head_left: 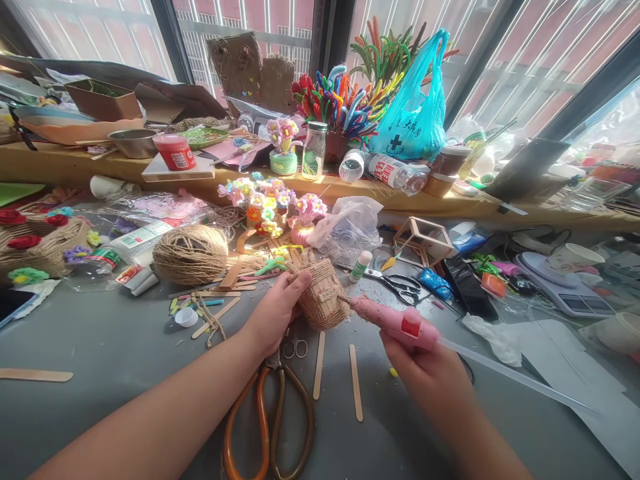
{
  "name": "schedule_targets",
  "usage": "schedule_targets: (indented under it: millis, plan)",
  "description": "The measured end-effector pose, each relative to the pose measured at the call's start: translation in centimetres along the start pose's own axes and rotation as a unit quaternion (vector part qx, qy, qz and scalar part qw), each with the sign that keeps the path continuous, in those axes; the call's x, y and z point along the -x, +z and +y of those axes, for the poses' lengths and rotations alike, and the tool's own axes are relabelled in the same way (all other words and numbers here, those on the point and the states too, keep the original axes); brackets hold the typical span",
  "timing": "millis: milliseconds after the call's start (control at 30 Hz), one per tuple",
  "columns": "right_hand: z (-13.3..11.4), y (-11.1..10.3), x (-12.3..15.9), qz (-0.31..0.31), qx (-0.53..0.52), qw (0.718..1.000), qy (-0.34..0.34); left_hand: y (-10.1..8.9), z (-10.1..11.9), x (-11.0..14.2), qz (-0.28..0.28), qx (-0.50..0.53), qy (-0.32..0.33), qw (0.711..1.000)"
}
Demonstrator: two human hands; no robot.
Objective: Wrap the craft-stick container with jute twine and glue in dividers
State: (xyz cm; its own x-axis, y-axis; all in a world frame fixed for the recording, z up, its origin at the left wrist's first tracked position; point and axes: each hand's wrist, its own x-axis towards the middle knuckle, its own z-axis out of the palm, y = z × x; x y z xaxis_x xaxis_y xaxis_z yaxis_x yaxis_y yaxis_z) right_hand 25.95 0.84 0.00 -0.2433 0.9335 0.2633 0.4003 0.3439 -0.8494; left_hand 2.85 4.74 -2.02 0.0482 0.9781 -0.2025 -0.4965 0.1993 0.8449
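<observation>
My left hand is closed around a small twine-wrapped craft piece with wooden stick parts on its side, its thumb on the near top edge. In my right hand is a pink hot glue gun, a long clear glue stick trailing from its back. The gun's nozzle points left and meets or nearly meets the piece's right side; I cannot tell if they touch. Below the left hand lie large scissors with orange-brown handles. Two wooden craft sticks rest between the hands.
A ball of twine sits left, near loose sticks and a white cap. Behind stand pipe-cleaner flowers and a glue stick tube. Black-handled scissors, a phone and a scale lie right. A cluttered ledge runs behind.
</observation>
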Motion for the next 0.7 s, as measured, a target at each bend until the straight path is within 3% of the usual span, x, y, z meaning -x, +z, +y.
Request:
schedule_targets:
  millis: [300,700]
  plan:
    - [1.2,-0.6,0.0,-0.052,0.041,0.998,-0.02,0.0,0.0,0.0,0.007,0.007,-0.003,1.0]
    - [0.8,-0.6,0.0,-0.074,0.034,0.996,-0.033,0.3,0.2,0.2,0.005,0.01,-0.004,1.0]
